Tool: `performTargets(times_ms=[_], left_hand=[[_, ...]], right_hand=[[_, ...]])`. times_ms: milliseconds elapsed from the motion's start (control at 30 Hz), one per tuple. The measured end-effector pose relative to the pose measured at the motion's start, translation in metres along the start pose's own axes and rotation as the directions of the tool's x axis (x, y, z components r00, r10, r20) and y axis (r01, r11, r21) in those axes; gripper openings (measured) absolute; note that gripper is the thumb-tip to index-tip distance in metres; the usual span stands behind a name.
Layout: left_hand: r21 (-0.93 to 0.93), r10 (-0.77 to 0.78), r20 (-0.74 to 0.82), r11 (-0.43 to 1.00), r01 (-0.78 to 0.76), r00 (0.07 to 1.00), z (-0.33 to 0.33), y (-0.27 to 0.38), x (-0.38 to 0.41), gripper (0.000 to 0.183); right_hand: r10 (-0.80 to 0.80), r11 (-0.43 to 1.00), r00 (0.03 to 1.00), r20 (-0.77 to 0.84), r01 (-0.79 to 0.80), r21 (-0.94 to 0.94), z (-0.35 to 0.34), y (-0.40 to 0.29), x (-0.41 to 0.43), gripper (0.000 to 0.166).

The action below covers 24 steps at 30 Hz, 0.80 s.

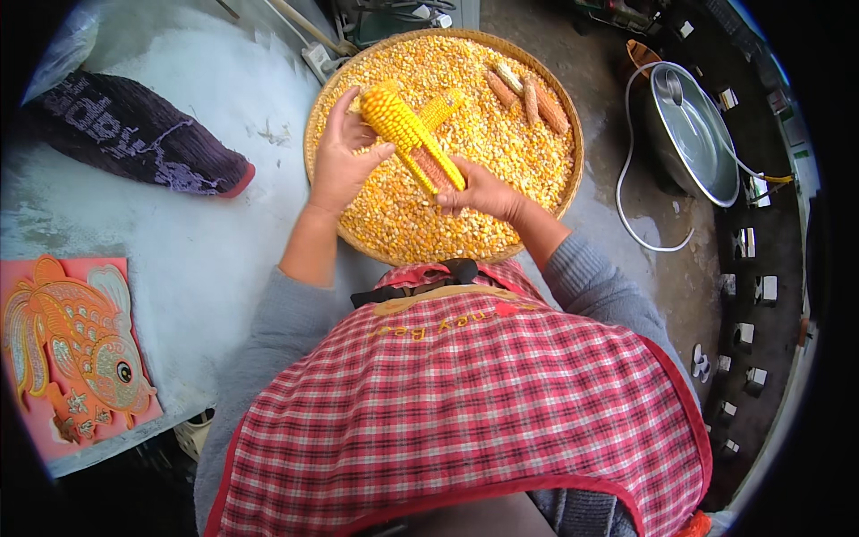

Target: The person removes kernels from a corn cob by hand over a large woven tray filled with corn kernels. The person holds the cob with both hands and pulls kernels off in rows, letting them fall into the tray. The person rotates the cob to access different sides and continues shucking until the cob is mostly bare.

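Observation:
An ear of yellow corn (396,121) is held tilted over a round woven basket (578,144) full of loose kernels (402,235). Part of its lower half is stripped to the reddish cob. My right hand (480,190) grips that lower end. Beside the upper end is my left hand (345,154), its fingers apart and the thumb close to the ear; whether it touches is unclear. Another ear of corn (441,109) lies on the kernels behind the held one. Several bare cobs (530,99) rest at the basket's upper right.
A dark knitted item (141,137) and a goldfish picture (80,349) lie on the pale surface at left. Beyond the basket are a power strip (315,60) and cables. To the right stands a metal basin (694,134) with a white hose (625,181) around it.

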State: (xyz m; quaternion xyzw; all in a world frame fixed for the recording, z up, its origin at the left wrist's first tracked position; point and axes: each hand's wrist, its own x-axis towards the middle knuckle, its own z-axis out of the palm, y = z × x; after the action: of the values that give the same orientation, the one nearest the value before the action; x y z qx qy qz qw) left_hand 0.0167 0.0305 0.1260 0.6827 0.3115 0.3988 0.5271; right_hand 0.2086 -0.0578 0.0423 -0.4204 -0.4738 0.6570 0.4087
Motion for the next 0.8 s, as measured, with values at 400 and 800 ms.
performTargets(times_ms=[400,800], left_hand=[[-0.516,-0.384,0.042,0.782,0.349,0.922,0.036,-0.043,-0.027,0.041],[-0.674,-0.307,0.153,0.663,0.326,0.939,0.039,-0.051,-0.026,0.044]], right_hand=[[-0.061,0.996,0.982,-0.181,0.048,-0.078,0.079,0.002,-0.007,0.051],[0.099,0.975,0.977,-0.189,-0.058,0.214,0.085,-0.004,-0.016,0.037]])
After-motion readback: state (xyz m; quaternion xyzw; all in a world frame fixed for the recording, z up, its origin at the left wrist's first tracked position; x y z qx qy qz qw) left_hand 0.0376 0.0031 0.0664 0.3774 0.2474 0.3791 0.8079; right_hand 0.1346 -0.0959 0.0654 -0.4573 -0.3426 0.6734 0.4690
